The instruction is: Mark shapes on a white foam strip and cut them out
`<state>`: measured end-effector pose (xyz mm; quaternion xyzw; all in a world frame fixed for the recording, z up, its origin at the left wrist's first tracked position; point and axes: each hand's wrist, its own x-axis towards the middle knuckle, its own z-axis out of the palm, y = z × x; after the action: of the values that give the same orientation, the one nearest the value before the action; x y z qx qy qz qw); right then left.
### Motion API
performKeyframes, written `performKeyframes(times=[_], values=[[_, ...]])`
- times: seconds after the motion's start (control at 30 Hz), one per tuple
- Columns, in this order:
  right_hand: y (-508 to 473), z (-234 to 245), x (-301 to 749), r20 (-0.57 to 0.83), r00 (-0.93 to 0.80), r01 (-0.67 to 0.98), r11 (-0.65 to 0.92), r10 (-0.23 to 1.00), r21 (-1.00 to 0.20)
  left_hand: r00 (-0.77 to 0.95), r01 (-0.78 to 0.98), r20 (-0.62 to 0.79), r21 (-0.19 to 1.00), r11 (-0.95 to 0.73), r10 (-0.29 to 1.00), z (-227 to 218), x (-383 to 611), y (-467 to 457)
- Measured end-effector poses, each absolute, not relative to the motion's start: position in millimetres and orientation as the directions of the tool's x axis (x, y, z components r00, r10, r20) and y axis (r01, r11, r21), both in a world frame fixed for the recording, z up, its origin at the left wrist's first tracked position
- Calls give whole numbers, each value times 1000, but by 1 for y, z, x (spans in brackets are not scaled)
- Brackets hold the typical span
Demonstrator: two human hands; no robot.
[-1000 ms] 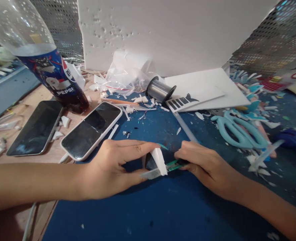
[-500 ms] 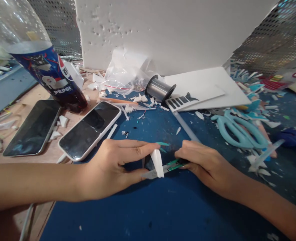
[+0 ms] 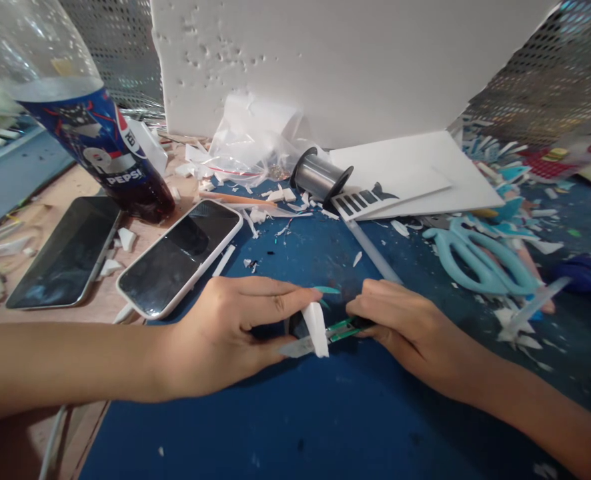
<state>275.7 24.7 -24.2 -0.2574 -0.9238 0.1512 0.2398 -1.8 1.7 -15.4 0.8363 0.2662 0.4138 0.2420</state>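
Between the thumb and fingers of my left hand [image 3: 235, 327] is a small white foam piece [image 3: 317, 329], with a dark face and thin teal parts at its upper end. My right hand [image 3: 400, 320] is closed round a green-and-black utility knife [image 3: 343, 329]. The knife's blade [image 3: 298, 347] crosses the lower part of the foam piece, its tip close to my left thumb. I cannot tell how deep the blade sits in the foam. Both hands are just above the blue mat [image 3: 295, 427].
Two phones [image 3: 68, 253] and a Pepsi bottle [image 3: 100, 147] stand at left. Behind my hands are a wire spool [image 3: 320, 177], white foam sheets [image 3: 415, 180] and a plastic bag [image 3: 255, 147]. Light-blue scissors [image 3: 480, 260] lie at right among scraps. A glue stick [image 3: 375, 253] lies behind my right hand.
The knife has shifted slightly leftward through the foam, so more of its green body reaches the piece. The left hand has barely moved and keeps its hold.
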Motion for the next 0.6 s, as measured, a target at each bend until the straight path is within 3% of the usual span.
performKeyframes(times=[0.47, 0.6], values=[[19, -23, 271, 288, -760, 455, 793, 583, -405, 544, 237, 563, 608, -757, 622, -15, -2, -1], [19, -23, 271, 333, -752, 418, 802, 569, -427, 539, 227, 556, 627, -745, 632, -14, -2, -3]])
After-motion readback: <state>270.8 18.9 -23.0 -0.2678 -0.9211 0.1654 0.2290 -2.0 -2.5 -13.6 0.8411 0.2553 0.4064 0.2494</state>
